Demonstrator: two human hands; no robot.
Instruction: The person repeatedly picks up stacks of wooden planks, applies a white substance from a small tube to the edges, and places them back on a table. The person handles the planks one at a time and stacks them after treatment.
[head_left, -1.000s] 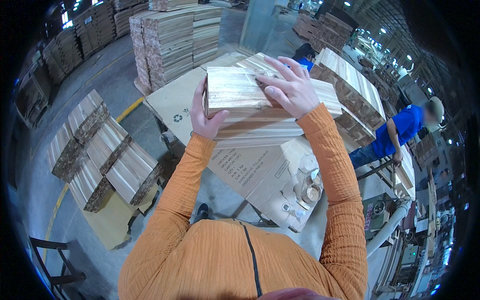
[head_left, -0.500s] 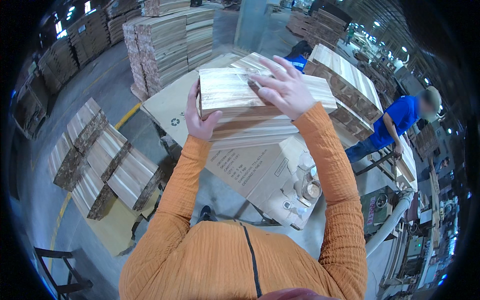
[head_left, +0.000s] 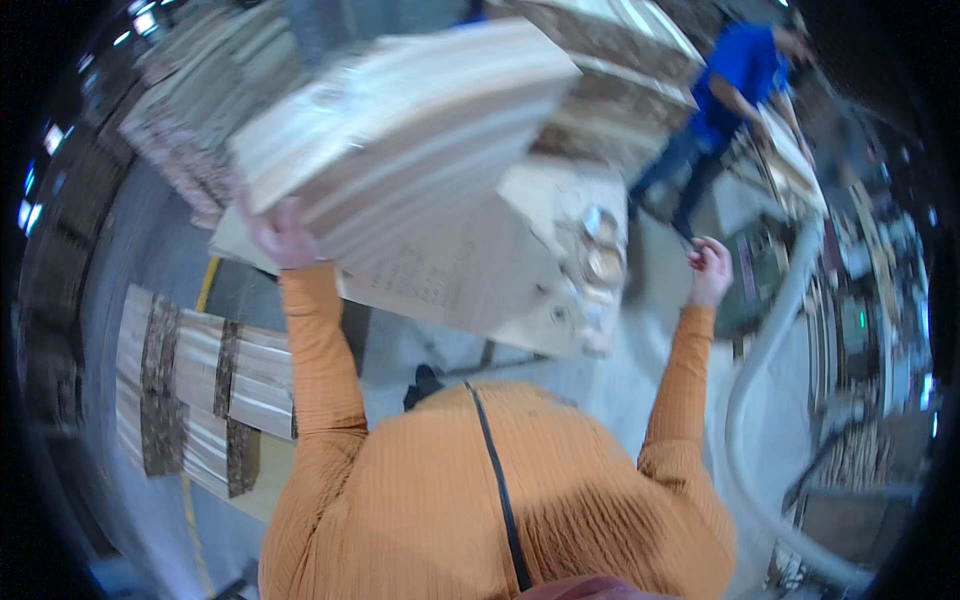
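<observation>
A pale, striped wooden board [head_left: 400,110], smeared by motion, lies on top of a stack of similar boards over the table. My left hand [head_left: 283,235] is closed around the near left corner of the board, its thumb on the front edge. Well off to the right, past the table's edge, my right hand [head_left: 710,270] is raised with its fingers curled together. A small dark bit shows at those fingertips, too blurred to name.
Printed cardboard [head_left: 450,260] covers the table, with small round containers [head_left: 603,265] at its right end. Wooden blocks [head_left: 205,360] lie in rows at left, and tall wood stacks [head_left: 190,130] stand behind. A person in blue [head_left: 735,80] works beyond; a grey hose [head_left: 765,370] curves at right.
My right hand has left the board's top and swung right, away from the stack. My left hand stays at the board's left end. The whole view has shifted and blurred.
</observation>
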